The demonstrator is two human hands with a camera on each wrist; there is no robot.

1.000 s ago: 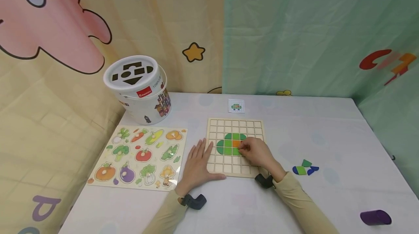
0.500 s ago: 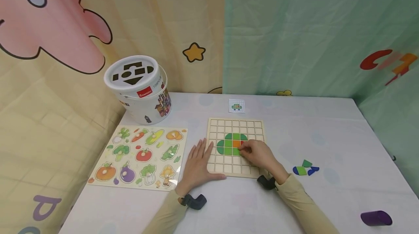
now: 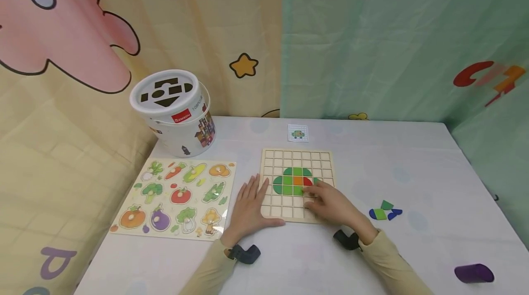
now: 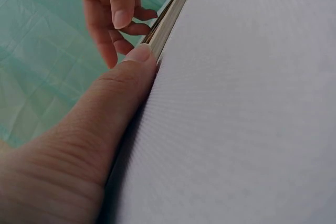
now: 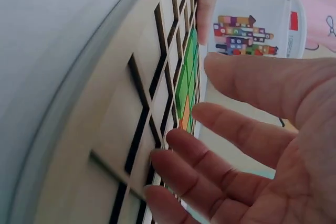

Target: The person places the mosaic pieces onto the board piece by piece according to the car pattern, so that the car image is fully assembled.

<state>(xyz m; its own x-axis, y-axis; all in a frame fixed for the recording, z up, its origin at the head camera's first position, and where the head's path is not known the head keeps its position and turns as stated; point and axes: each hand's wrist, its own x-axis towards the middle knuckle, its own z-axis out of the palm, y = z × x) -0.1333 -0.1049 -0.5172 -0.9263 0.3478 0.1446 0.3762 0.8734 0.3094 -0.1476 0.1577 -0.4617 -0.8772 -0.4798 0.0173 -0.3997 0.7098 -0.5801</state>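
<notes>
The wooden grid board (image 3: 296, 185) sits flat on the counter (image 3: 413, 157), roughly mid-counter, w/ a blob of coloured tiles in its middle: green tiles (image 3: 285, 184) around an orange tile (image 3: 298, 180) and a red tile (image 3: 307, 181) at the blob's right end. Right hand (image 3: 332, 204) lies over the board's near-right part, fingers relaxed and spread, fingertips right at the red tile; wrist cam shows the fingers (image 5: 231, 145) apart and holding nothing, hovering just over the grid slots. Left hand (image 3: 249, 206) is flat on the counter at the board's left edge, fingers straight, thumb (image 4: 137, 59) pressed against the board's side, so also nothing gripped.

Other stuff, all relative to the board:
- behind it, near: a small pattern card (image 3: 298, 132)
- left of it, just beside the left hand: a veggie peg puzzle (image 3: 175, 196)
- behind-left, further off: a white shape-sorter bucket (image 3: 175, 114) w/ cutouts in the lid
- right of it, apart: a little pile of loose pieces (image 3: 385, 211), green + blue
- far right, near the counter's front edge: a purple cylinder-ish block (image 3: 474, 273)
</notes>
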